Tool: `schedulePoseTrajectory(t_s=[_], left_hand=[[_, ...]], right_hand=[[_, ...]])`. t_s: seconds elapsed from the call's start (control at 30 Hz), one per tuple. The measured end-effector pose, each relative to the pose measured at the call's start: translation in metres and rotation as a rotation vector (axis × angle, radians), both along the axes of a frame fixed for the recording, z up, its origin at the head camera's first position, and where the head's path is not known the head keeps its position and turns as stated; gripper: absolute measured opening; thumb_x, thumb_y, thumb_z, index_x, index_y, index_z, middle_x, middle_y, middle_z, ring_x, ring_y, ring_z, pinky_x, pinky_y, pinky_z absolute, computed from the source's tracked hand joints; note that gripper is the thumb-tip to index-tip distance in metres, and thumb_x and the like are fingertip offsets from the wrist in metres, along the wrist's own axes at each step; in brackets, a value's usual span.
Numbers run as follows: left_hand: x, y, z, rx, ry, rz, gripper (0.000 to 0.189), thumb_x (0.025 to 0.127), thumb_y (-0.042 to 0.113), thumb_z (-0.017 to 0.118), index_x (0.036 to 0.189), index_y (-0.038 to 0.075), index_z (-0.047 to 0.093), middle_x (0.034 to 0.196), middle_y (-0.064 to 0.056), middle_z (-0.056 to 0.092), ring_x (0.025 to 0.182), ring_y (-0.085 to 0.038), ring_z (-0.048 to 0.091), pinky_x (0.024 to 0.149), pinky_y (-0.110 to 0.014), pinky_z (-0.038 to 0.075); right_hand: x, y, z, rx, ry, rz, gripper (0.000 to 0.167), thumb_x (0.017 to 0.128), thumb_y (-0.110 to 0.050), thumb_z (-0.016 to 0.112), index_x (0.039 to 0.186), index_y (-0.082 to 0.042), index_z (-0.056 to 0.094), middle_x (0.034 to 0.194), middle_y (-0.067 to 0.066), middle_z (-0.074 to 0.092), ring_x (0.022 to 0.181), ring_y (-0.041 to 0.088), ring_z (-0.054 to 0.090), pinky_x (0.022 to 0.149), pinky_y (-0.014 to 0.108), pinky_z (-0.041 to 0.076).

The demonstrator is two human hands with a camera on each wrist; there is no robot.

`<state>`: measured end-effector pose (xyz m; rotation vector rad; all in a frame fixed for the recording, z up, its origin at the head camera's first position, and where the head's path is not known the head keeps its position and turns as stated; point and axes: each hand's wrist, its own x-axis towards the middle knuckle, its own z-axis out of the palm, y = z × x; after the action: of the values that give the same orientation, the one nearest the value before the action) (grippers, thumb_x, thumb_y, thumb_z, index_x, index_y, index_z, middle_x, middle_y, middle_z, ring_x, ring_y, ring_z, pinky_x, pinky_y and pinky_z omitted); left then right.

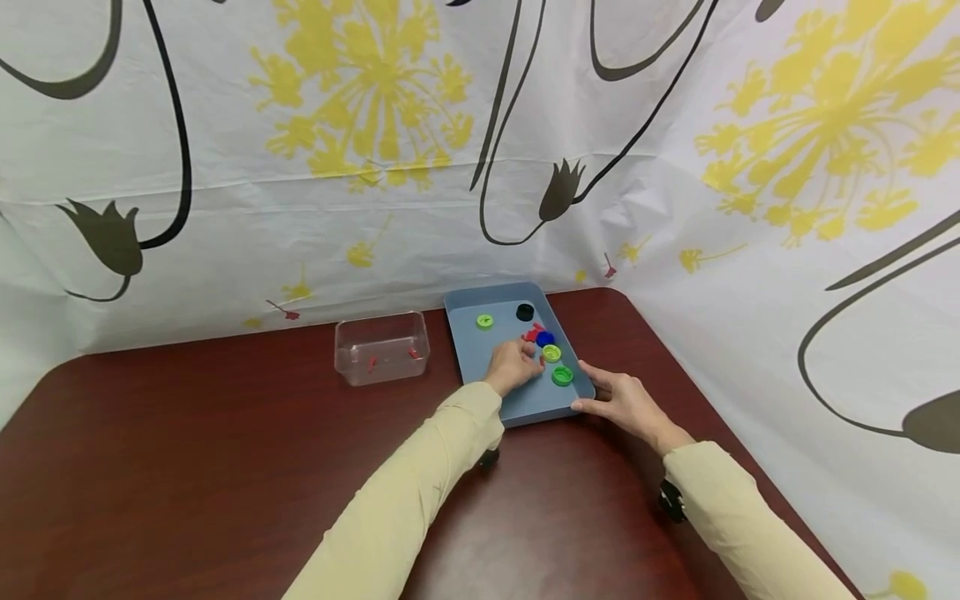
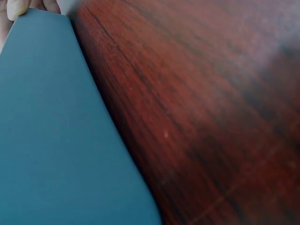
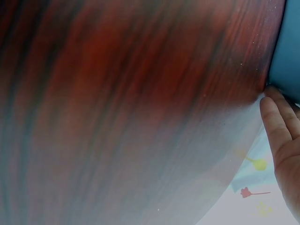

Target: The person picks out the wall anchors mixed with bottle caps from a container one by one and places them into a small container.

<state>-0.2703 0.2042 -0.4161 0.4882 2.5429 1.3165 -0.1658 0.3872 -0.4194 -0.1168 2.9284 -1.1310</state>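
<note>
From my end, I am seeing the left hand (image 1: 513,367) bending over the blue tray (image 1: 471,350), a small red piece (image 1: 542,361) sitting at its fingertips; I cannot tell whether they are pinching it. The right hand (image 1: 630,407) is gripping the tray's near right corner, thumb along the near side, fingers against the right side. Between the hands, a green cap (image 1: 562,376) is lying; just right of the left fingertips, a yellow-green cap (image 1: 551,353). Just beyond them, a blue cap (image 1: 545,339) is resting beside more red pieces (image 1: 529,336); farther on, a black ring (image 1: 525,312). Beyond and left of that hand, a light green disc (image 1: 484,321) is lying. Left of the tray, a clear box (image 1: 386,373) is holding two red bits (image 1: 372,363).
</note>
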Motion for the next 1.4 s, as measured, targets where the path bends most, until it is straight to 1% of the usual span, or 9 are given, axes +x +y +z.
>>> schedulePoseTrajectory(t_s=[0.1, 0.3, 0.4, 0.6, 0.83, 1.03, 1.27, 1.33, 1.4], left_hand=[[-0.002, 0.002, -0.001, -0.027, 0.011, -0.010, 0.035, 0.081, 0.012, 0.074, 0.113, 0.002, 0.065, 0.093, -0.009, 0.071, 0.084, -0.017, 0.065, 0.071, -0.023, 0.049], [-0.004, 0.006, -0.005, -0.099, 0.067, -0.023, 0.033, 0.081, 0.014, 0.074, 0.112, 0.006, 0.067, 0.090, -0.005, 0.071, 0.081, -0.015, 0.065, 0.069, -0.022, 0.048], [-0.004, 0.008, -0.006, -0.126, 0.087, -0.013, 0.032, 0.080, 0.016, 0.074, 0.110, 0.008, 0.069, 0.092, -0.005, 0.070, 0.084, -0.016, 0.063, 0.072, -0.025, 0.048], [-0.002, 0.010, -0.010, -0.191, 0.118, 0.008, 0.033, 0.080, 0.021, 0.075, 0.111, 0.014, 0.068, 0.105, -0.003, 0.068, 0.095, -0.019, 0.061, 0.083, -0.030, 0.048], [-0.003, 0.014, -0.010, -0.223, 0.126, 0.024, 0.032, 0.081, 0.024, 0.074, 0.111, 0.016, 0.067, 0.109, -0.001, 0.068, 0.099, -0.020, 0.062, 0.084, -0.031, 0.047], [-0.002, 0.015, -0.010, -0.231, 0.129, 0.037, 0.030, 0.082, 0.024, 0.073, 0.110, 0.016, 0.068, 0.109, 0.000, 0.068, 0.098, -0.020, 0.062, 0.085, -0.033, 0.047], [-0.002, 0.015, -0.011, -0.230, 0.170, 0.029, 0.025, 0.082, 0.022, 0.073, 0.105, 0.014, 0.069, 0.103, -0.001, 0.068, 0.094, -0.020, 0.062, 0.082, -0.032, 0.048], [-0.004, 0.015, -0.013, -0.226, 0.182, 0.017, 0.016, 0.082, 0.021, 0.073, 0.095, 0.013, 0.071, 0.092, -0.001, 0.069, 0.086, -0.019, 0.062, 0.075, -0.030, 0.049], [-0.005, 0.015, -0.014, -0.226, 0.200, 0.001, 0.009, 0.082, 0.019, 0.073, 0.081, 0.011, 0.070, 0.077, 0.000, 0.066, 0.074, -0.017, 0.059, 0.066, -0.027, 0.046]], right_hand=[[0.000, 0.000, 0.000, 0.003, 0.006, -0.006, 0.081, 0.080, -0.037, 0.072, 0.144, -0.005, 0.036, 0.135, 0.025, 0.048, 0.119, 0.036, 0.053, 0.090, 0.043, 0.048], [0.000, -0.001, 0.001, -0.014, -0.002, -0.006, 0.081, 0.080, -0.037, 0.073, 0.144, -0.005, 0.035, 0.136, 0.025, 0.047, 0.119, 0.036, 0.053, 0.089, 0.042, 0.048], [0.000, -0.002, 0.001, -0.017, -0.007, -0.006, 0.081, 0.080, -0.037, 0.073, 0.144, -0.005, 0.035, 0.137, 0.025, 0.046, 0.119, 0.036, 0.053, 0.088, 0.041, 0.049], [0.000, -0.003, 0.000, -0.013, -0.014, -0.001, 0.082, 0.079, -0.038, 0.073, 0.145, -0.005, 0.035, 0.138, 0.025, 0.045, 0.119, 0.036, 0.053, 0.088, 0.041, 0.048], [0.000, -0.002, 0.001, -0.016, -0.013, -0.007, 0.082, 0.079, -0.036, 0.073, 0.145, -0.005, 0.035, 0.137, 0.025, 0.046, 0.119, 0.036, 0.053, 0.089, 0.041, 0.048], [-0.001, -0.002, 0.001, -0.016, -0.008, -0.007, 0.082, 0.079, -0.036, 0.074, 0.144, -0.005, 0.035, 0.136, 0.025, 0.047, 0.119, 0.036, 0.054, 0.089, 0.041, 0.048], [-0.001, -0.001, 0.000, -0.022, -0.004, -0.005, 0.081, 0.079, -0.035, 0.074, 0.144, -0.005, 0.036, 0.137, 0.025, 0.047, 0.118, 0.036, 0.054, 0.088, 0.041, 0.048], [-0.001, -0.001, 0.000, -0.023, -0.004, -0.004, 0.081, 0.079, -0.035, 0.073, 0.144, -0.005, 0.036, 0.136, 0.025, 0.047, 0.118, 0.036, 0.054, 0.088, 0.041, 0.048], [-0.001, -0.001, -0.001, -0.025, -0.007, -0.004, 0.081, 0.079, -0.035, 0.073, 0.144, -0.005, 0.036, 0.136, 0.025, 0.047, 0.118, 0.036, 0.054, 0.088, 0.040, 0.048]])
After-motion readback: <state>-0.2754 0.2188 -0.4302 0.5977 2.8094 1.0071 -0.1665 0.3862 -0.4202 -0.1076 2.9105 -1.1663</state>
